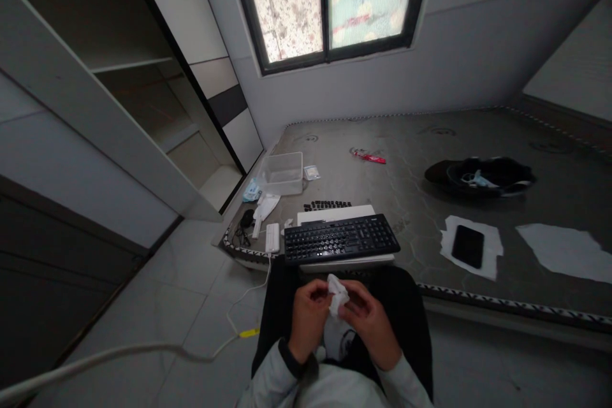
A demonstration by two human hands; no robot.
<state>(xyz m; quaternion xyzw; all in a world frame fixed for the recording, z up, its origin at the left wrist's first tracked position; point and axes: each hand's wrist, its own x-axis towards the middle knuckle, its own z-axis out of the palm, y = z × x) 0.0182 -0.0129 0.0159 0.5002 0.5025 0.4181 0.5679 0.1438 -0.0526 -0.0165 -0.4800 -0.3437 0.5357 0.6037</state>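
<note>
We see left hand (310,313) and right hand (371,320) both pinching crumpled white tissue (337,294), above lap (406,306), nearside of black keyboard (342,240). Step looks like folding or bunching tissue; next move likely calls for light two-handed grip.

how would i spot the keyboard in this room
Below the window, find the grey mattress. At its near edge, left of the phone, lies the black keyboard. It is one long slab, unlike the small black pieces in rows just behind it.
</note>
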